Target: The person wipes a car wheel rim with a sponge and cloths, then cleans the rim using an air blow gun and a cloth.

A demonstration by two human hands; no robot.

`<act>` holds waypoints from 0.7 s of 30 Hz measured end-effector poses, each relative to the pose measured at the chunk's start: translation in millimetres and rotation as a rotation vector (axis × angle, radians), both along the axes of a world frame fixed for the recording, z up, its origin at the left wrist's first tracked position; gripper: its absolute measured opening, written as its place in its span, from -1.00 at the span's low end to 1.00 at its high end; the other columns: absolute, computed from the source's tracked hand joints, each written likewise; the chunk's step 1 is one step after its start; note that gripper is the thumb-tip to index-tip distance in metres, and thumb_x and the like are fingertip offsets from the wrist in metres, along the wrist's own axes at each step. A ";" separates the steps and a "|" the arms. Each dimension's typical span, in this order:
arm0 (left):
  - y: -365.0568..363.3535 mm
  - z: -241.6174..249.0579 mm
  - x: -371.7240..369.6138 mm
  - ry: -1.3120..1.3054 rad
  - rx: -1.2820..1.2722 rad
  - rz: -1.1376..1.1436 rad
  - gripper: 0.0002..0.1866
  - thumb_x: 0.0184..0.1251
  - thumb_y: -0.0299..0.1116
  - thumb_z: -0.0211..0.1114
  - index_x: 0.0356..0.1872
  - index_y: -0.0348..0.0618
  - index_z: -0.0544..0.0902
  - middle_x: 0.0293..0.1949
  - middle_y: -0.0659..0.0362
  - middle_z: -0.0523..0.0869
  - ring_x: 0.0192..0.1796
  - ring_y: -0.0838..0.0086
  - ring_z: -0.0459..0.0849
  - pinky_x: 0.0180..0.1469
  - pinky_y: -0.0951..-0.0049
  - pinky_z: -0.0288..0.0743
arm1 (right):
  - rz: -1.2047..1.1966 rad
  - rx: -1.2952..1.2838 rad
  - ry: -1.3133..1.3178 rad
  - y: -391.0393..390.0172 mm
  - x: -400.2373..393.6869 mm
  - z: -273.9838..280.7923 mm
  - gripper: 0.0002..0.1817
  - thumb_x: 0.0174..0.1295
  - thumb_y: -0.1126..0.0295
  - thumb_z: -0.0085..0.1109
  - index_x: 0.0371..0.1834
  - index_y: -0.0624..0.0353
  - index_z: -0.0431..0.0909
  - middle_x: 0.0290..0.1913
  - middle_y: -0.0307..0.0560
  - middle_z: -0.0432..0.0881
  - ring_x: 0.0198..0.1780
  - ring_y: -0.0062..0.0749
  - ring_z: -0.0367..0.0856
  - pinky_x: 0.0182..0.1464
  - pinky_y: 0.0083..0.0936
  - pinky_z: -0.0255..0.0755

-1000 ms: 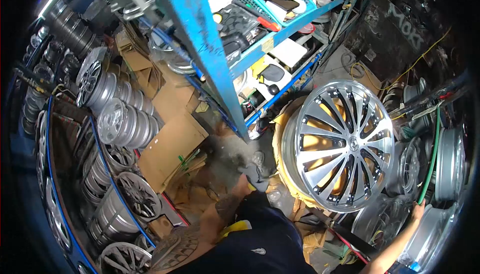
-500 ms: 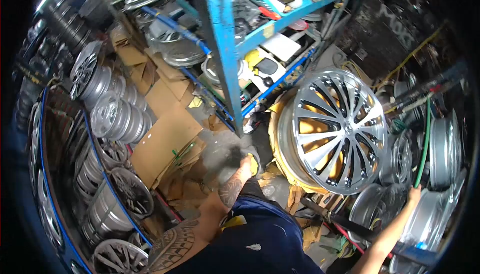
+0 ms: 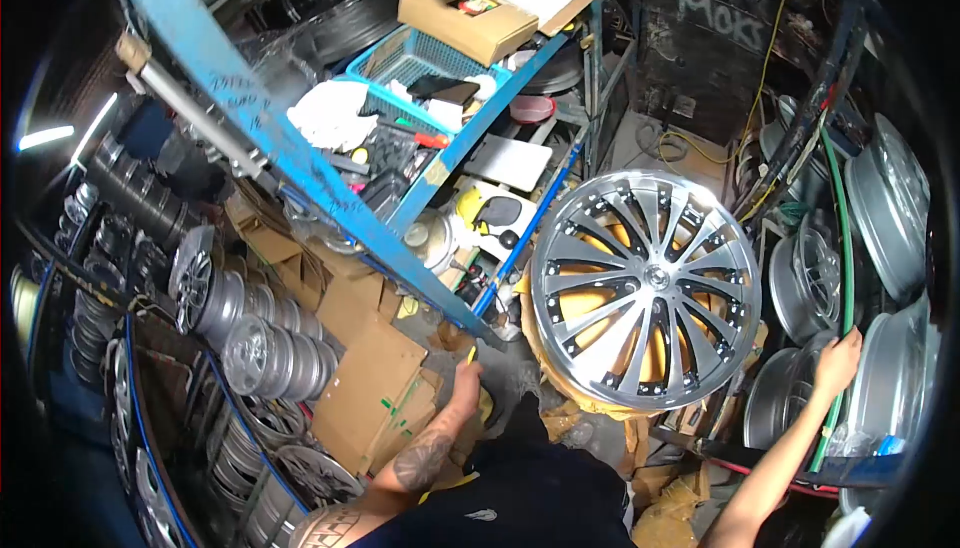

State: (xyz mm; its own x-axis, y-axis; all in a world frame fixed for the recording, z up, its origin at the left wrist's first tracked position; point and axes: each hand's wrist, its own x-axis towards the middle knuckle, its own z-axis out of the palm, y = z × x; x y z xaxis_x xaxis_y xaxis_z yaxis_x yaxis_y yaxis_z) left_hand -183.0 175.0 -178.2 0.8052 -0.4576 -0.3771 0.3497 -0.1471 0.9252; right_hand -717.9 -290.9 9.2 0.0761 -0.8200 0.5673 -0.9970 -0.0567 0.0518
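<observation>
My left hand (image 3: pixel 466 388) is closed low in the middle, with the tip of a small yellow object (image 3: pixel 471 354) sticking up from it; its kind is too small to make out. At the right, my right hand (image 3: pixel 838 360) is closed on a long green hose (image 3: pixel 841 208), which runs down past the fingers. Between my hands a large silver and black multi-spoke wheel rim (image 3: pixel 655 278) lies face up on a yellow-covered round base (image 3: pixel 540 368), touched by neither hand.
A blue metal shelf (image 3: pixel 345 208) holds a teal basket (image 3: pixel 385 66) and a cardboard box (image 3: pixel 465 23). Stacked rims (image 3: pixel 275 358) line the left side, and more rims (image 3: pixel 890 208) stand at the right. Flattened cardboard (image 3: pixel 370 383) lies on the floor.
The view has turned and tilted up, showing more of the shelf. My right hand is now higher along the hose, which extends below it. The yellow object now shows above my left hand.
</observation>
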 end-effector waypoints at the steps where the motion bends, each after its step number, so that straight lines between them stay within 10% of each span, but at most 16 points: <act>1: -7.9 29.9 -4.7 0.049 -0.015 0.035 -0.69 0.27 -0.39 0.19 0.01 -0.24 0.63 -0.16 0.19 0.64 -0.10 0.39 0.55 0.04 0.34 0.44 | 0.188 -0.141 -0.088 53.2 49.6 26.7 -0.64 0.36 0.45 0.12 0.22 0.21 0.53 0.20 0.25 0.63 0.30 0.17 0.56 0.36 -0.02 0.41; 6: -47.6 101.6 -17.9 0.335 -0.325 -0.190 -0.58 0.19 -0.37 0.20 0.09 -0.28 0.61 0.09 0.12 0.67 0.25 0.29 0.54 0.35 0.26 0.34 | 0.858 0.884 -0.624 245.5 193.4 -31.7 -0.76 0.49 0.33 0.18 0.03 0.26 0.69 -0.03 0.01 0.78 -0.01 -0.25 0.74 0.10 -0.31 0.61; 8: -97.3 193.2 -45.2 0.194 -0.260 -0.907 -0.45 0.08 -0.39 0.21 0.18 -0.35 0.63 0.32 -0.02 0.64 0.40 0.11 0.52 0.47 0.19 0.30 | 1.230 1.148 -1.154 295.8 256.4 -62.2 -0.67 0.54 0.36 0.08 0.25 0.27 0.59 0.08 0.07 0.74 -0.02 -0.23 0.76 0.11 -0.29 0.62; 9: -126.4 223.2 -54.7 -0.176 -0.269 -1.314 -0.41 0.03 -0.40 0.20 0.19 -0.33 0.66 0.39 -0.07 0.59 0.44 0.04 0.49 0.50 0.16 0.28 | 1.009 1.312 -1.052 314.8 266.3 -60.3 -0.71 0.50 0.28 0.13 0.10 0.23 0.62 -0.06 0.17 0.74 0.05 -0.02 0.74 0.17 -0.19 0.57; 11: -161.1 253.4 -92.1 -0.618 -0.391 -1.819 -0.38 -0.06 -0.43 0.20 0.17 -0.24 0.73 0.44 -0.09 0.55 0.49 -0.03 0.45 0.54 0.10 0.24 | 1.214 0.779 -0.927 343.0 280.6 -105.1 -0.60 0.49 0.28 0.11 0.34 0.07 0.50 0.31 0.18 0.56 0.43 -0.03 0.46 0.47 -0.12 0.32; 12: -168.5 263.0 -114.2 -0.664 -0.450 -1.945 -0.40 -0.10 -0.45 0.20 0.12 -0.19 0.78 0.42 -0.07 0.57 0.50 -0.04 0.44 0.55 0.06 0.22 | 1.299 1.180 -1.404 374.5 279.4 -210.0 -0.48 0.53 0.17 0.02 0.52 -0.03 0.39 0.54 0.09 0.38 0.61 -0.09 0.25 0.60 -0.11 0.12; 16: -172.9 286.2 -165.5 -0.966 -0.322 -2.197 -0.44 0.21 -0.39 0.34 0.31 0.11 0.68 0.53 0.20 0.47 0.63 0.24 0.29 0.63 -0.31 -0.16 | 0.768 1.292 -1.200 341.7 253.9 -161.8 -0.47 0.53 0.16 0.01 0.53 -0.04 0.38 0.55 0.08 0.37 0.61 -0.09 0.24 0.61 -0.11 0.10; 21: -180.2 274.4 -170.4 -0.897 -0.577 -2.324 -0.42 0.38 -0.21 0.30 0.45 0.09 0.55 0.62 0.10 0.32 0.68 0.12 0.16 0.64 -0.30 -0.20 | 0.356 1.148 -1.243 339.4 199.7 -156.6 -0.46 0.53 0.14 0.00 0.54 -0.04 0.36 0.56 0.07 0.34 0.62 -0.10 0.22 0.62 -0.11 0.08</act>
